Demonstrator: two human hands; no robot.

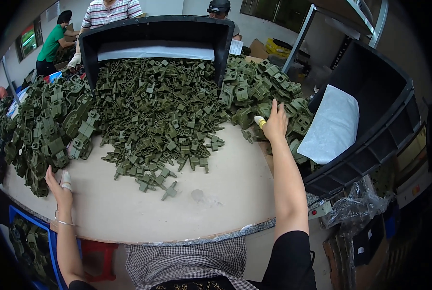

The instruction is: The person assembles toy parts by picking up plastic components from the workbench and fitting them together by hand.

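The heap of green parts on the right [262, 84] lies at the far right of the worktop [235, 203], and the right hand [275, 126] is at its near edge. Its fingers are slightly spread, the wrapped thumb held out to the left, with nothing visibly pinched; whether they touch the parts I cannot tell. The left hand [60, 191] is just beside the near end of the left heap of larger green parts [56, 121]; its fingers are nearly together, the wrapped thumb apart, holding nothing that shows.

Between them spreads a middle heap of small green parts [153, 111], in front of a tipped black bin [158, 21], with one small part [169, 191] lying nearest the person. On the right, a second black bin [378, 82] leans with a pale sheet [332, 125] at its mouth.

The three heaps nearly meet, so a broad sweep could mix the kinds. The left heap runs close to the worktop's edge; an outward nudge there could send pieces off, perhaps into the blue crate [27, 214] below. Pressing into the right heap could make its stacked pieces slide, and knocking the leaning bin might shift it.
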